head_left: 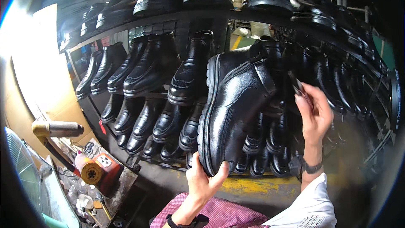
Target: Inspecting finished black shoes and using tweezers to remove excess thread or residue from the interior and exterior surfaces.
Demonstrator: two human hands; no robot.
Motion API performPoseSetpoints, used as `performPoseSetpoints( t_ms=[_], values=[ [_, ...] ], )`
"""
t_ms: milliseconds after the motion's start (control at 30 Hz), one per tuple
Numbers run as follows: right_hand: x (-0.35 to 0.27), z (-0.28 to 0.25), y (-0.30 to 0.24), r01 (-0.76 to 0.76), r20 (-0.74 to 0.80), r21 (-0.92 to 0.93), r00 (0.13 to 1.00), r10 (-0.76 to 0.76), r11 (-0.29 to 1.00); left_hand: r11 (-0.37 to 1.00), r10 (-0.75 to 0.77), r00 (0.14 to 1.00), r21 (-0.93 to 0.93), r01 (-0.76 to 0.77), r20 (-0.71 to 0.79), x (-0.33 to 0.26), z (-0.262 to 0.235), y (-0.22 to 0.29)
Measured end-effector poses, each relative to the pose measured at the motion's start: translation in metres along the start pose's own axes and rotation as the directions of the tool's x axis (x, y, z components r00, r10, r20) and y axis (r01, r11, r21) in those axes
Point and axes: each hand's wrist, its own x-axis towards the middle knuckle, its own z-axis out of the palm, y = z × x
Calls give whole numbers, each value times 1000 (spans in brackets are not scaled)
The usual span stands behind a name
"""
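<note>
Your left hand point(203, 181) grips black boot point(234, 101) by toe — right hand point(313, 112) pinches small dark thing, hands apart, shoe rack point(185, 17) behind.

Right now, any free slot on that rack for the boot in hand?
One likely gap: middle tier, behind the held boot, between the ankle boot and right-hand boots, partly hidden. Top shelf and bottom row are packed.

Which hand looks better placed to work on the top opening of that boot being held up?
Probably the right hand. It is raised beside the black boot's ankle opening and pinches a small dark object, too blurred to identify. The left hand is occupied, gripping the boot's toe end from below to hold it up.
</note>
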Motion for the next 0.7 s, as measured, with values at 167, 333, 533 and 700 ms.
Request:
performPoseSetpoints(
  t_ms=[167,333,533,700],
  values=[
    [30,2,-10,59,195,-137,980,-31,989,1000,27,1000,3,-27,-15,-5,8,5],
    [43,8,-18,178,332,-233,938,-94,956,993,72,997,91,-69,-32,-8,11,-7],
    [53,12,-21,143,407,-276,913,-20,950,984,96,995,153,-92,-21,-9,14,-11],
    [59,13,-19,134,452,-275,892,5,952,982,132,991,143,-126,-34,-11,17,-11]
  ],
)
